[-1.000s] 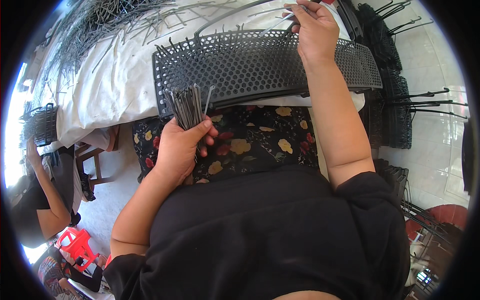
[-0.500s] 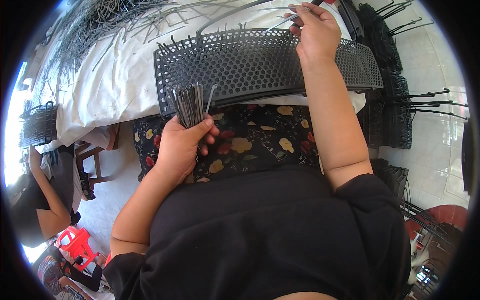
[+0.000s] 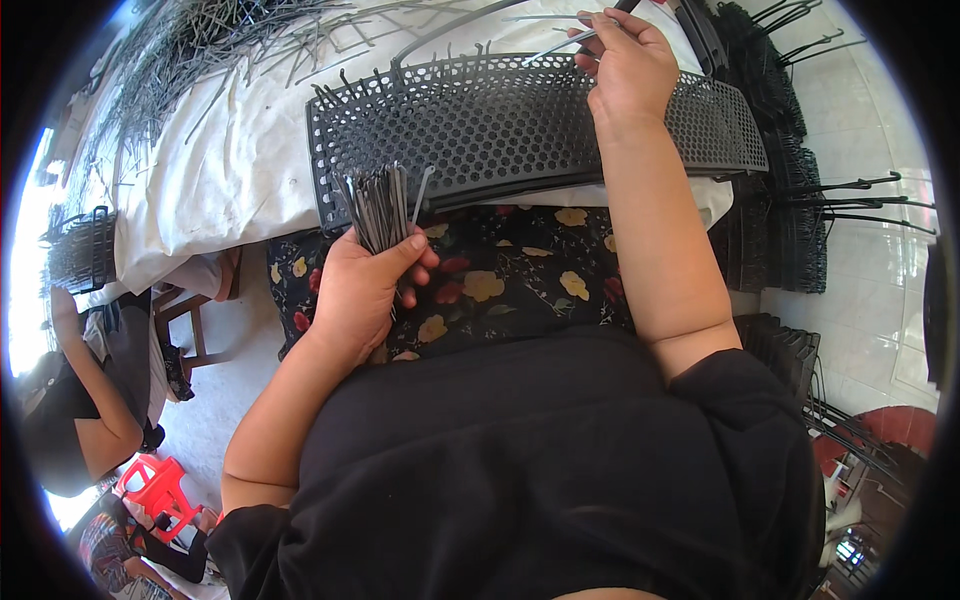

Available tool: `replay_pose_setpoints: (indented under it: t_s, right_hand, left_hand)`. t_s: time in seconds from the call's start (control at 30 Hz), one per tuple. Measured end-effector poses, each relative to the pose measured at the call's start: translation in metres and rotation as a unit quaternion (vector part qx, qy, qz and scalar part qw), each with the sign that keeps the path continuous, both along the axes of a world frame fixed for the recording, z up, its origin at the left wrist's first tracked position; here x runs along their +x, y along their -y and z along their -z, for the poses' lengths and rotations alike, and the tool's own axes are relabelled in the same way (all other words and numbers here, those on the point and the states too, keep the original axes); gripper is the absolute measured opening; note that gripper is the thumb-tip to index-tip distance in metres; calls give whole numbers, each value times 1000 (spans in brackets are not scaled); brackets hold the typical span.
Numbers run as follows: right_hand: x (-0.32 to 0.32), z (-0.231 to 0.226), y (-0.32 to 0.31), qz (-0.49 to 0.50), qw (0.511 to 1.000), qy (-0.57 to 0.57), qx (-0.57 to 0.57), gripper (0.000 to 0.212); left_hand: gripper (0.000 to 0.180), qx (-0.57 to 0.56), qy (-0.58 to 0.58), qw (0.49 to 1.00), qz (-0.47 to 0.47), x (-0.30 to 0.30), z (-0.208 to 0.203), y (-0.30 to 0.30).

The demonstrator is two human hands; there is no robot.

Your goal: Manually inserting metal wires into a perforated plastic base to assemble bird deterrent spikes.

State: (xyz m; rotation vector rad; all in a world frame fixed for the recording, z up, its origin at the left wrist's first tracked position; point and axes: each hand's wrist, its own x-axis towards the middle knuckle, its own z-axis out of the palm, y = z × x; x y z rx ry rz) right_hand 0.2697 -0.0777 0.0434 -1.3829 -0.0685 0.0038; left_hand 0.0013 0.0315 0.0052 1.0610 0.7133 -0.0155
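My left hand (image 3: 365,285) is closed around a thick bundle of thin dark metal rods (image 3: 380,205), some with bent tips, held upright in front of my lap. Up at the far right, my right hand (image 3: 632,65) pinches a couple of thin metal rods (image 3: 560,45) that point to the left. Between and beyond my hands lies a long black perforated panel (image 3: 470,130) full of round holes. Several hooked rods (image 3: 375,85) stick up along the left part of its far edge. Where my right fingertips meet, the grip is partly hidden.
A white cloth (image 3: 210,170) covers the table, with a tangled heap of rods (image 3: 200,45) at the far left. Black racks with long hooks (image 3: 860,185) line the right side. Another person's arm (image 3: 95,380) and a red stool (image 3: 160,490) are at the left.
My right hand has shifted very slightly to the left, still pinching the rods. My left hand and its bundle have hardly moved.
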Motion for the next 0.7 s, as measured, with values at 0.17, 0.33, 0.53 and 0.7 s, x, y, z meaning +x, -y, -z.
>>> replay_pose_setpoints:
  t_s: [0.17, 0.33, 0.53, 0.7]
  right_hand:
    - [1, -3, 1, -10, 1000, -1, 15, 10]
    - [-3, -6, 1, -5, 1000, -15, 16, 10]
    - [0, 1, -2, 20, 1000, -11, 14, 9]
    - [2, 10, 0, -14, 999, -1, 35, 9]
  left_hand:
    - [10, 0, -4, 1000, 1, 0, 0, -1]
    - [10, -6, -3, 1000, 0, -1, 0, -1]
    - [9, -1, -5, 1000, 0, -1, 0, -1]
    - [8, 0, -5, 1000, 0, 0, 0, -1]
